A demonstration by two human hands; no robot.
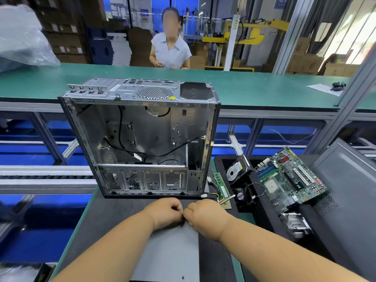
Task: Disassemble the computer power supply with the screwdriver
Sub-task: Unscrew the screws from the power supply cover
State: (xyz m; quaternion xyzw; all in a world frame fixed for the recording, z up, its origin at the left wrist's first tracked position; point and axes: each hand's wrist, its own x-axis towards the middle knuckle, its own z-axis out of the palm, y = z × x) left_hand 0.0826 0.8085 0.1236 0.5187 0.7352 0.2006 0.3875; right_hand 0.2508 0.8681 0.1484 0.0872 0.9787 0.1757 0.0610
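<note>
Grey box: your power supply (168, 253) is the flat metal box lying on the dark mat (114, 216) right in front of you, under your wrists.
Left hand: your left hand (166, 212) is curled at the box's far edge; its fingers look bunched together, maybe pinching something tiny, but you cannot tell what.
Right hand: your right hand (205, 215) is curled too, touching the left one at the same edge.
Screwdriver: a thin metal tool (226, 199) pokes out past your right hand. It may be the screwdriver; it is too hidden to be sure.
How it handles: the box looks hard, stiff and quite heavy, with smooth sides and sharp edges.
Where to hold: press flat on the lid, or grip the long sides.
Behind: the empty computer case (140, 137) stands just beyond your hands.
</note>
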